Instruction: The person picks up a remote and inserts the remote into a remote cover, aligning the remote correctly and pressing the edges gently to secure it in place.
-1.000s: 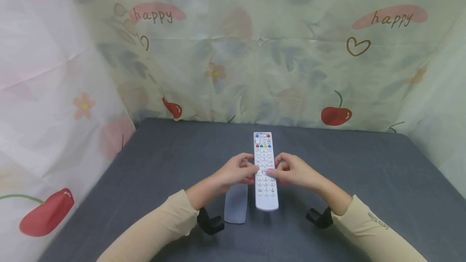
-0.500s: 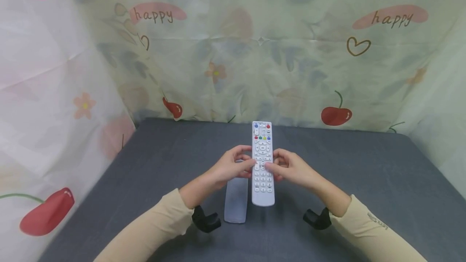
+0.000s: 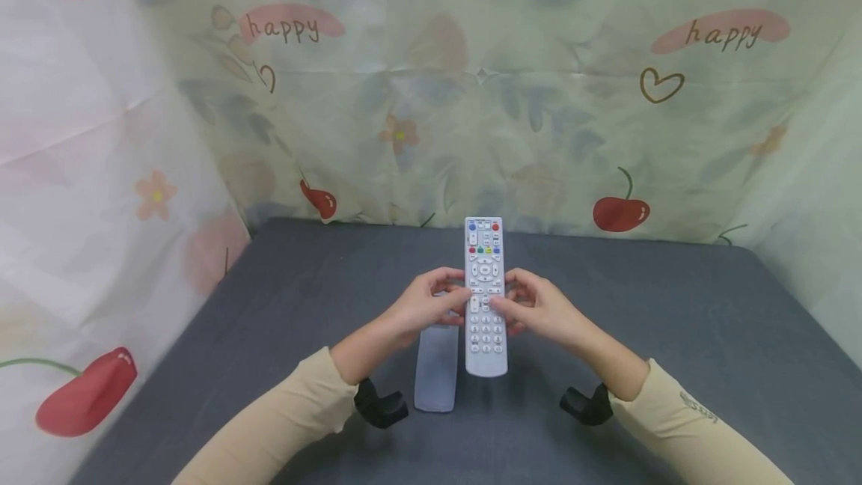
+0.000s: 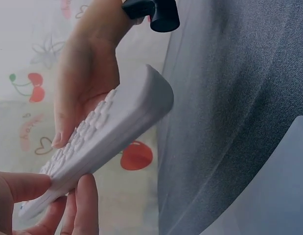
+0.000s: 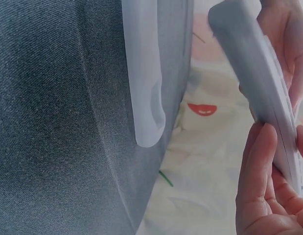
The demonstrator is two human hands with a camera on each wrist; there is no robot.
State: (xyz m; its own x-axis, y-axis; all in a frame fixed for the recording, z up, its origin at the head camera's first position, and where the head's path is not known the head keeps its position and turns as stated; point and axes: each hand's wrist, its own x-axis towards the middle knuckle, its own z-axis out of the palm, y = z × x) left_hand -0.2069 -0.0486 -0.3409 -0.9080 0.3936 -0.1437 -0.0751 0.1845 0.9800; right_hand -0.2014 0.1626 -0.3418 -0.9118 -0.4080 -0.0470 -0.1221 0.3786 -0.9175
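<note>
Head view: left hand (image 3: pixel 426 304) opposite right hand (image 3: pixel 542 309), thumbs (image 3: pixel 509 309) atop remote (image 3: pixel 486 335).

Tbl (image 3: pixel 323 283) has a dk grey, fabric-like top w/ faint creases. Directly on it, nr front & approx. ctr: 1 long, pale, translucent-looking sleeve (image 3: pixel 435 376), flat, running front-to-back, w/ notch at 1 rounded end.

Dark grey table (image 3: pixel 303 283), pale fabric walls (image 3: pixel 471 159), printed red cherries (image 3: pixel 621 215), orange flowers (image 3: pixel 156 195)
</note>
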